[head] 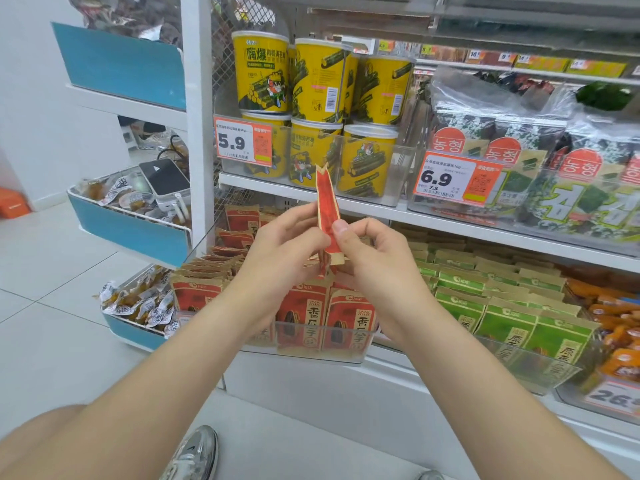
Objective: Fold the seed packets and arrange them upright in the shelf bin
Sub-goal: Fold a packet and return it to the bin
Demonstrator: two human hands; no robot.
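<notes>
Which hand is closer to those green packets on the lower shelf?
Right. The right hand is just left of the green packets; the left hand lies farther left, beyond the held red packet.

canister price tag (242, 142): 5.9 | seaweed price tag (453, 181): 6.9, 7.5 | seaweed packs (449, 147): 농형

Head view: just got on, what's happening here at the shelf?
A person holds one red packet up in front of the shelves with both hands, seen edge-on and apparently folded flat. The left hand grips its lower part and the right hand pinches it at thumb level. It is not yet in the clear bin below, where other red packets already stand upright. Green packets fill the next bin to the right.
</notes>
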